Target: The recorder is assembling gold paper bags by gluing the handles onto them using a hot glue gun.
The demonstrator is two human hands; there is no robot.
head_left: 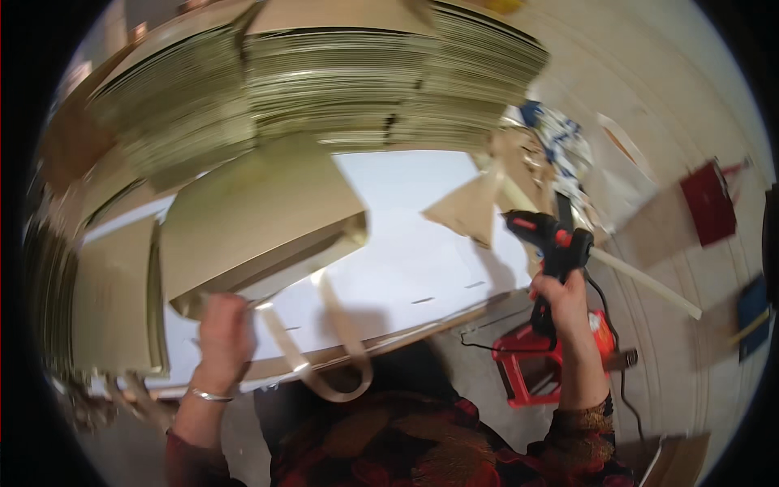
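Note:
A gold-brown paper bag [264,215] lies tilted on the white table board, its open mouth facing me. A pale ribbon handle [357,349] loops from the mouth over the table's near edge. My left hand [225,333], slightly blurred, is closed at the bag's near left corner; its fingertips are hidden. My right hand [561,296] is wrapped around the grip of a black and red glue gun [560,243], held over the table's right end. A long pale glue stick [645,280] sticks out of the gun's back. The gun's nozzle points left.
Tall stacks of flat gold-brown bags [333,81] line the table's far side. More bags [114,300] stand at the left. Crumpled brown paper [471,203] lies at the right end. A red stool [527,365] and a black cord [621,390] are below right.

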